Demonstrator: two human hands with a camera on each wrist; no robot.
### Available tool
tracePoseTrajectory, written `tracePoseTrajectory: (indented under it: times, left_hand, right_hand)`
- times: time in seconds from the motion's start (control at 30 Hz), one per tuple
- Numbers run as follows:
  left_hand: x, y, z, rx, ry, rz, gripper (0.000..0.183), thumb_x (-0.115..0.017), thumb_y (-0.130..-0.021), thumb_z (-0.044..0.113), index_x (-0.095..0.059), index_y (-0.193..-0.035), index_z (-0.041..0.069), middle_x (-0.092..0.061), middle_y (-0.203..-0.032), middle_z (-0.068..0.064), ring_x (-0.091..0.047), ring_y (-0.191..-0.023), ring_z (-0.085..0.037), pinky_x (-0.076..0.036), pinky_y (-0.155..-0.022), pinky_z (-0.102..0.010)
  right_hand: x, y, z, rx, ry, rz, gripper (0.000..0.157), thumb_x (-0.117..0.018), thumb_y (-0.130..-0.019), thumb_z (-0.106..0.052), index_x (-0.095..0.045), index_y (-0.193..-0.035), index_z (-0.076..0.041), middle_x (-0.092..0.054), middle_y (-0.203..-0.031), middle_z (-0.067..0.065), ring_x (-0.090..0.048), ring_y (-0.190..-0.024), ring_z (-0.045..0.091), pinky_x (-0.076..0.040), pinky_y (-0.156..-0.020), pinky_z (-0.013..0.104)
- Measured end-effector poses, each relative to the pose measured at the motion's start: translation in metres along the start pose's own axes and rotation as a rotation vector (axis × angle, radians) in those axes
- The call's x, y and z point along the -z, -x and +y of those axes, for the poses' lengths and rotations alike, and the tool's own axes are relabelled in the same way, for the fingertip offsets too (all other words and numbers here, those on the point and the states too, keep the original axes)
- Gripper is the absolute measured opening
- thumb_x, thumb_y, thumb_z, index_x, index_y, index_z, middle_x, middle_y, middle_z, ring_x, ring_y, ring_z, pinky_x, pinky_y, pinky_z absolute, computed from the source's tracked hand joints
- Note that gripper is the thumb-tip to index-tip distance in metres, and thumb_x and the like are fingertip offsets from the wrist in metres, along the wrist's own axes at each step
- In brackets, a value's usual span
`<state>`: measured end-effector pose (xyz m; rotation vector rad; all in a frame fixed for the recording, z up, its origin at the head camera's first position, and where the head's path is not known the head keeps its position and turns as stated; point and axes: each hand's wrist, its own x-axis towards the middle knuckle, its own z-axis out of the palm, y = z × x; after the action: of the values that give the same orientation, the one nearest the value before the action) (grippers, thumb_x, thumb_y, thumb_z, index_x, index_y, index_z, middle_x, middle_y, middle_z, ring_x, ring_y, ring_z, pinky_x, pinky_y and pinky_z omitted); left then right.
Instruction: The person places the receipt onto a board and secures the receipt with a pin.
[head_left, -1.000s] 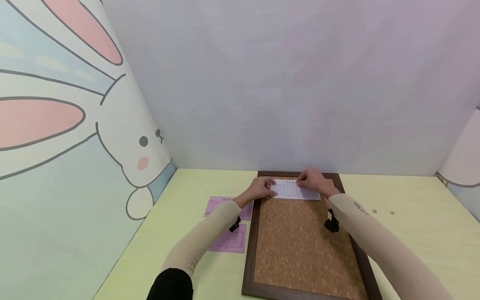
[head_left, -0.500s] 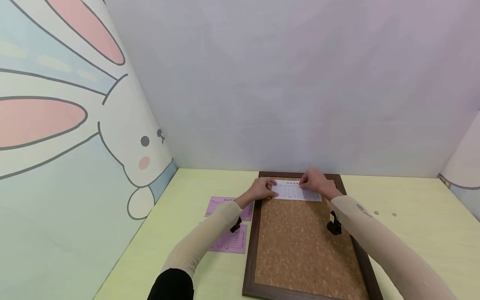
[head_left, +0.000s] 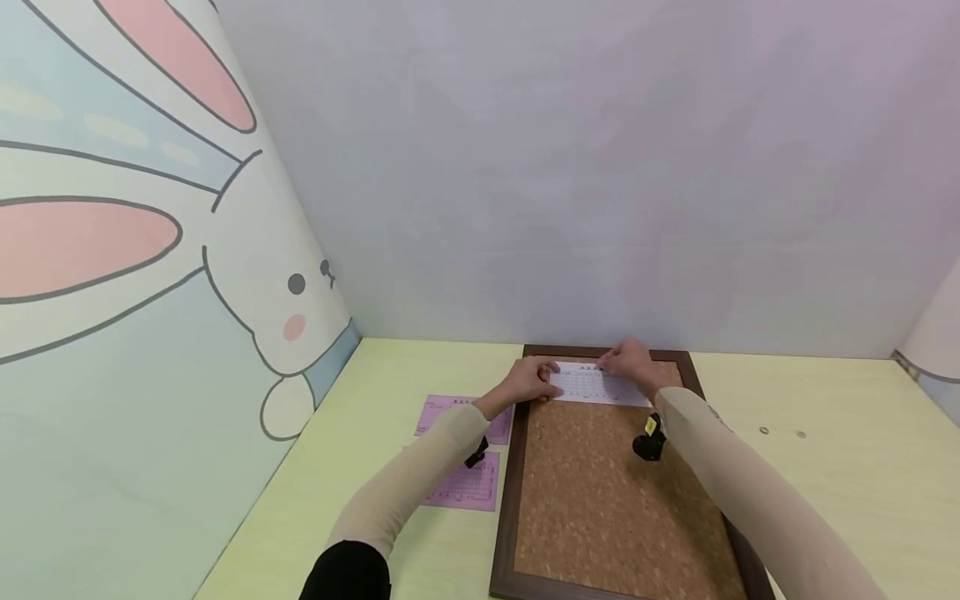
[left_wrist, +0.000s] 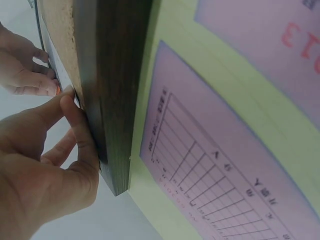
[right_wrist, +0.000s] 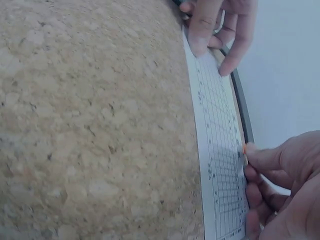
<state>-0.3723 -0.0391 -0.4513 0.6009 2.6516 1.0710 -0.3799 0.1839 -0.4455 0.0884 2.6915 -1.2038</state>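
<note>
A white printed form (head_left: 588, 385) lies across the top of a cork board (head_left: 615, 492) with a dark wooden frame. My left hand (head_left: 525, 379) presses the form's left end, thumb and fingers spread over its edge, as the right wrist view shows. At the form's top edge, near its middle, my right hand (head_left: 630, 365) pinches a small orange push pin (right_wrist: 245, 148) between thumb and curled fingers. Its point is hidden. In the left wrist view the left fingers (left_wrist: 82, 120) sit just inside the frame (left_wrist: 115, 100).
Two pink printed forms (head_left: 472, 487) lie on the pale yellow table (head_left: 427, 550) left of the board, partly under my left forearm. Two small ring-like pieces (head_left: 763, 431) are to the right of the board. A wall (head_left: 600, 208) stands directly behind it.
My right wrist has turned slightly, while its fingers stay at the form's top edge. The left hand keeps its place on the form. The head view has shifted slightly.
</note>
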Motion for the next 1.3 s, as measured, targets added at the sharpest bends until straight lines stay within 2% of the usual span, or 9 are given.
tracePoseTrajectory:
  times: [0.2, 0.4, 0.5, 0.63, 0.77, 0.9, 1.13, 1.3]
  left_hand:
    - [-0.001, -0.001, 0.001, -0.002, -0.01, -0.007, 0.036, -0.078, -0.09, 0.008, -0.066, -0.122, -0.002, -0.053, -0.066, 0.002, -0.05, -0.051, -0.004, -0.04, -0.058, -0.016]
    - [-0.001, 0.0, 0.001, -0.01, -0.022, -0.013, 0.037, -0.078, -0.09, 0.009, -0.066, -0.123, -0.003, -0.053, -0.067, 0.002, -0.05, -0.052, -0.004, -0.04, -0.059, -0.016]
    - [0.0, 0.001, 0.001, -0.01, -0.021, -0.008, 0.037, -0.078, -0.09, 0.009, -0.066, -0.122, -0.003, -0.053, -0.068, 0.001, -0.049, -0.052, -0.005, -0.039, -0.058, -0.016]
    - [0.0, 0.002, 0.001, -0.009, -0.019, -0.002, 0.035, -0.078, -0.089, 0.008, -0.067, -0.121, -0.002, -0.053, -0.067, 0.001, -0.049, -0.052, -0.004, -0.039, -0.057, -0.016]
    - [0.0, 0.003, 0.002, -0.01, -0.023, -0.002, 0.035, -0.078, -0.09, 0.008, -0.067, -0.121, -0.002, -0.053, -0.067, 0.001, -0.049, -0.051, -0.005, -0.039, -0.057, -0.016]
    - [0.0, 0.003, 0.001, -0.01, -0.017, 0.0, 0.035, -0.078, -0.089, 0.008, -0.067, -0.12, -0.002, -0.052, -0.067, 0.001, -0.049, -0.052, -0.005, -0.038, -0.057, -0.017]
    - [0.0, 0.002, 0.0, -0.013, -0.01, -0.006, 0.035, -0.078, -0.09, 0.008, -0.066, -0.121, -0.002, -0.051, -0.067, 0.002, -0.05, -0.052, -0.005, -0.039, -0.057, -0.016]
    - [0.001, 0.002, 0.0, -0.013, -0.01, -0.002, 0.035, -0.078, -0.09, 0.008, -0.066, -0.121, -0.003, -0.052, -0.066, 0.002, -0.05, -0.052, -0.005, -0.039, -0.057, -0.016]
  right_hand:
    - [-0.003, 0.006, -0.005, -0.1, -0.003, -0.002, 0.032, -0.065, -0.099, -0.019, -0.071, -0.117, 0.008, -0.067, -0.127, 0.026, -0.059, -0.103, 0.03, -0.048, -0.094, 0.049]
    - [-0.005, 0.008, -0.005, -0.156, 0.024, -0.001, 0.034, -0.062, -0.101, -0.023, -0.069, -0.12, 0.005, -0.064, -0.129, 0.025, -0.057, -0.107, 0.034, -0.038, -0.103, 0.062]
    - [-0.004, 0.009, -0.005, -0.148, 0.028, 0.002, 0.034, -0.063, -0.1, -0.022, -0.07, -0.119, 0.006, -0.066, -0.126, 0.025, -0.056, -0.102, 0.032, -0.04, -0.098, 0.058]
    - [-0.002, 0.01, -0.005, -0.125, 0.017, 0.007, 0.033, -0.066, -0.099, -0.021, -0.072, -0.117, 0.007, -0.07, -0.119, 0.023, -0.054, -0.092, 0.026, -0.046, -0.085, 0.045]
    - [-0.001, 0.009, -0.005, -0.113, -0.001, 0.009, 0.033, -0.069, -0.097, -0.019, -0.073, -0.112, 0.01, -0.071, -0.101, 0.017, -0.049, -0.084, 0.023, -0.043, -0.075, 0.035]
    - [0.0, 0.005, -0.005, -0.131, -0.002, 0.006, 0.033, -0.069, -0.097, -0.019, -0.073, -0.11, 0.01, -0.06, -0.088, 0.007, -0.046, -0.084, 0.022, -0.04, -0.073, 0.034]
    - [-0.001, 0.004, -0.008, -0.155, 0.015, -0.001, 0.027, -0.067, -0.098, -0.019, -0.071, -0.103, 0.007, -0.049, -0.084, 0.006, -0.045, -0.084, 0.023, -0.039, -0.073, 0.035]
    - [0.0, 0.007, -0.011, -0.144, 0.004, -0.001, 0.031, -0.067, -0.098, -0.018, -0.071, -0.111, 0.01, -0.056, -0.092, 0.009, -0.047, -0.087, 0.024, -0.041, -0.076, 0.036]
